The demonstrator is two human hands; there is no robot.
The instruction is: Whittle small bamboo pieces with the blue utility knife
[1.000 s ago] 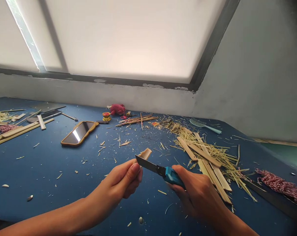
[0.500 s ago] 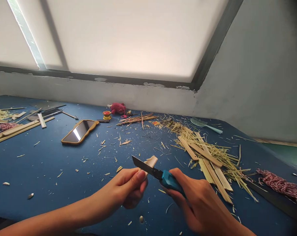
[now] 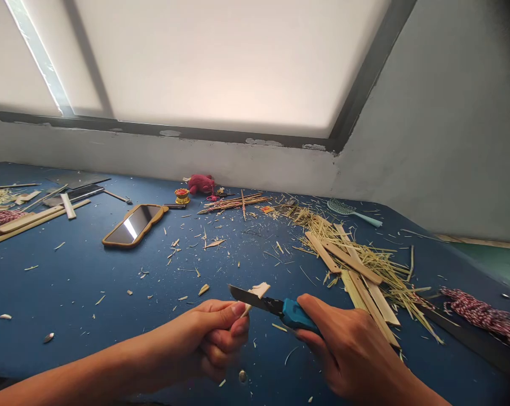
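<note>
My left hand point(image 3: 221, 332) pinches a small pale strip of wood or bamboo point(image 3: 260, 290) between thumb and fingers, its far end sticking out beyond the thumb. In my right hand point(image 3: 343, 338) is a utility knife point(image 3: 299, 314) with a teal handle, the fingers wrapped round it. Its dark blade points left and lies across the strip, just past my left thumb. Part of the strip is hidden behind the blade and inside my fist. Both hands are above the blue table point(image 3: 153, 304), near its front.
A phone in a brown case point(image 3: 134, 226) lies at centre left. Flat bamboo strips point(image 3: 375, 301) and a heap of shavings point(image 3: 373, 254) lie at right, near red-and-white cord point(image 3: 483, 316) and a hairbrush point(image 3: 354, 213). Bundled sticks point(image 3: 238, 203) and a red plush toy point(image 3: 201, 183) sit behind.
The strip and my left hand have tilted and dropped slightly. The knife has shifted a little right and down, its blade still across the strip.
</note>
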